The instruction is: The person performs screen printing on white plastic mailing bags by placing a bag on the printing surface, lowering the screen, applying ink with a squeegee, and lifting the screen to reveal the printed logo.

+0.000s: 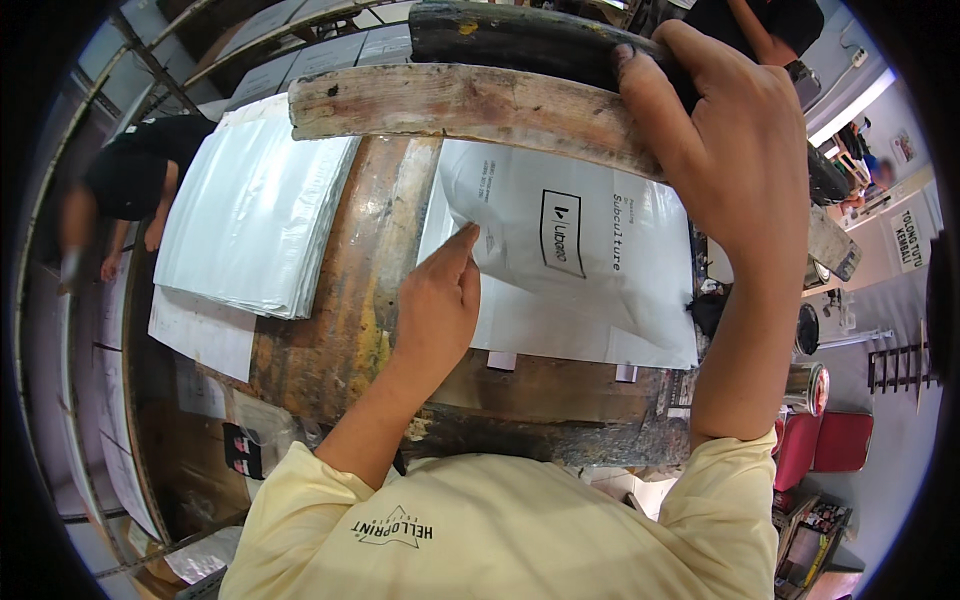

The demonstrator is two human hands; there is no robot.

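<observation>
My left hand (440, 300) is closed in a pinch at the left edge of a white plastic bag (600, 310) printed in black. The bag lies on a paint-stained table (340, 330), and its left side is lifted and creased. At the far side, my right hand (735, 150) grips a worn wooden bar (450, 100), which looks like the edge of a screen-printing frame, together with a black bar (520, 40) along it. My right thumb presses on the black bar, while the fingertips are hidden behind it.
On the table's left lies a stack of white plastic bags (260, 220) over a paper sheet (205, 335). Small pale tabs (502, 361) show at the printed bag's near edge. Metal racks (150, 60) stand at left, where a person in black bends. Red chairs (840, 440) are at right.
</observation>
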